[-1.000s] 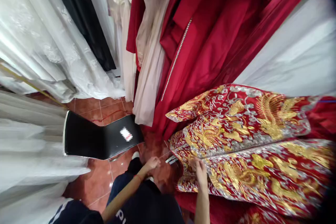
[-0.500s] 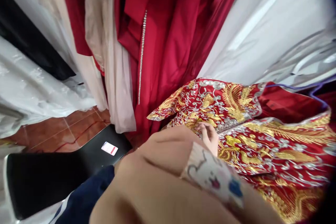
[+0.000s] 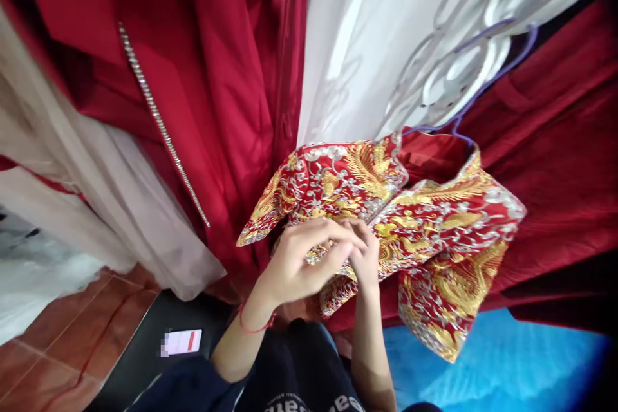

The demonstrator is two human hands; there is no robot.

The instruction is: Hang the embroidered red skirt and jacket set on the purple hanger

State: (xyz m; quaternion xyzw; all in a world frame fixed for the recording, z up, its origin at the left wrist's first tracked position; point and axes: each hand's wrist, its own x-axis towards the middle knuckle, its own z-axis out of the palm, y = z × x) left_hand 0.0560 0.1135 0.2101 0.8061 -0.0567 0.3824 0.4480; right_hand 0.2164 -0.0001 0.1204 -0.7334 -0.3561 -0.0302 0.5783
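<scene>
A red jacket (image 3: 429, 225) with dense gold and silver embroidery hangs on a purple hanger (image 3: 456, 119), tilted to the right. My left hand (image 3: 306, 257), a thin red cord round its wrist, lies over the jacket's front with thumb and forefinger drawn together. Against its fingertips, close to the silver-edged front opening (image 3: 386, 206), are the curled fingers of my right hand (image 3: 364, 257). Both hands are closed in a pinch. Whatever is between the fingertips is hidden by the overlapping fingers.
Red gowns, one with a sparkling trim strip (image 3: 161, 125), hang at the left beside pale tulle (image 3: 145, 199). White fabric (image 3: 350, 45) hangs behind the jacket. A phone (image 3: 183, 341) rests on a black seat (image 3: 164, 309). Blue shiny material (image 3: 483, 367) lies lower right.
The large blurred limb close to the camera is gone from there, and both hands now meet at the jacket's front. The view has shifted, showing more of the jacket and the blue material.
</scene>
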